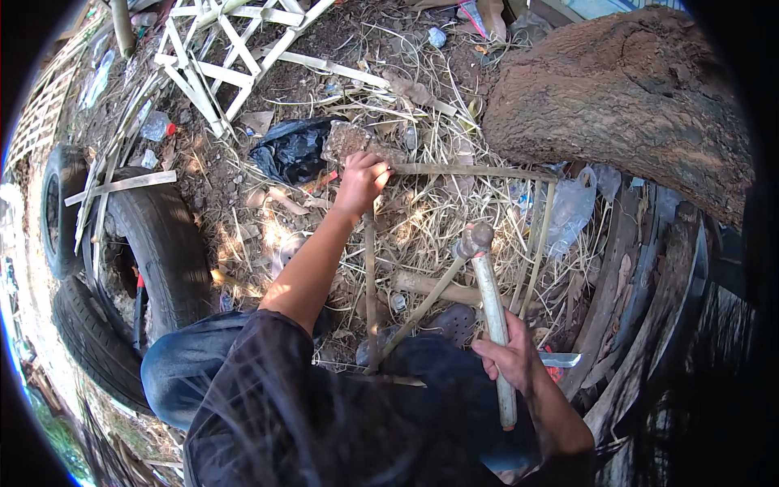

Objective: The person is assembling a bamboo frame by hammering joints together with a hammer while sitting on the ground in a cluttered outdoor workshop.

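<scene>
A frame of thin bamboo strips [471,170] stands in front of me over the littered ground, with a slanting strip [423,307] across its lower part. At its far left corner, my left hand [363,183] is closed on the end of the top strip. A tiny dark spot shows by those fingertips, too small to name. Just beyond lies a rough brown block [347,140], partly hidden by the hand. My right hand [513,355] grips the pale handle of a hammer [490,296]. The hammer's metal head points up and away from me, inside the frame's outline.
A thick log [617,97] lies at the far right. Old tyres [158,243] stand at the left, near my knee. A lattice of pale strips [235,61] and a black plastic bag [292,152] lie farther off. A blade [560,359] shows beside my right hand.
</scene>
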The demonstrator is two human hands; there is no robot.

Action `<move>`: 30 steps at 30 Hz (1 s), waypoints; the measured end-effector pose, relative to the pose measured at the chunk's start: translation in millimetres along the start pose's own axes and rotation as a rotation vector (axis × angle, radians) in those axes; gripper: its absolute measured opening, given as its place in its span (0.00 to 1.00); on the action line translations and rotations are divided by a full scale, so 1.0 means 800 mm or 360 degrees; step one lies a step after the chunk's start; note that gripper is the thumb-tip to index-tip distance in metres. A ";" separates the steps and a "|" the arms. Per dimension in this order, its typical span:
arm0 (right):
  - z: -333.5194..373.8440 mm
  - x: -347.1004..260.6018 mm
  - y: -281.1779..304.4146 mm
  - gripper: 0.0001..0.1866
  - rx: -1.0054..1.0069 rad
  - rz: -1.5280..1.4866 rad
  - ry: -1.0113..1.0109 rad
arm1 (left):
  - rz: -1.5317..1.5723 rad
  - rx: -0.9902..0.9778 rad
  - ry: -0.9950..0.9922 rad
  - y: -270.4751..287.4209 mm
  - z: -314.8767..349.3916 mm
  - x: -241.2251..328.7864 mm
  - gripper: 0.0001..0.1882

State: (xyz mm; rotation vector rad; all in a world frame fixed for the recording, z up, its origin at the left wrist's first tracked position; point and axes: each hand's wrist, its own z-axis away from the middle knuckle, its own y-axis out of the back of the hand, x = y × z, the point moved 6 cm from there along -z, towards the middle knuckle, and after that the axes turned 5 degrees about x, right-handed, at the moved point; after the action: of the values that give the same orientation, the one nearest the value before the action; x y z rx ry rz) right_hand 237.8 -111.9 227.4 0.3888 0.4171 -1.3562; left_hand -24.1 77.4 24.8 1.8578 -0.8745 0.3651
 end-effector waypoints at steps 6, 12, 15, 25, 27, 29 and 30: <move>-0.146 -0.026 0.035 0.17 0.0122 0.0538 0.0880 | -0.0051 -0.0061 -0.0048 -0.008 -0.007 0.012 0.04; -0.238 0.002 -0.004 0.13 0.0303 0.0202 0.0458 | 0.0023 0.0036 0.0000 -0.002 -0.001 0.008 0.06; -0.279 0.015 -0.027 0.11 0.0334 -0.0013 0.0544 | -0.0010 0.0033 0.0000 -0.005 0.000 0.009 0.06; -0.267 0.001 -0.065 0.11 0.0400 0.0176 0.0824 | -0.0025 -0.0075 -0.0037 -0.001 -0.011 0.009 0.04; -0.263 -0.004 -0.071 0.11 0.0388 0.0312 0.0990 | -0.0031 -0.0080 -0.0033 -0.001 -0.013 0.009 0.06; -0.260 -0.009 -0.077 0.11 0.0395 0.0361 0.1086 | -0.0027 -0.0120 0.0054 -0.002 -0.013 0.009 0.09; -0.256 -0.015 -0.080 0.10 0.0402 0.0400 0.1183 | -0.0044 -0.0194 0.0101 -0.003 -0.013 0.010 0.11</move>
State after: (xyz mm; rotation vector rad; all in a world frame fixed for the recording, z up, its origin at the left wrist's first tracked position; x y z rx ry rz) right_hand 159.7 -10.8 54.0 1.1296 0.7781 -0.9841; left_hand -15.4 84.4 32.3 1.7353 -0.8093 0.3442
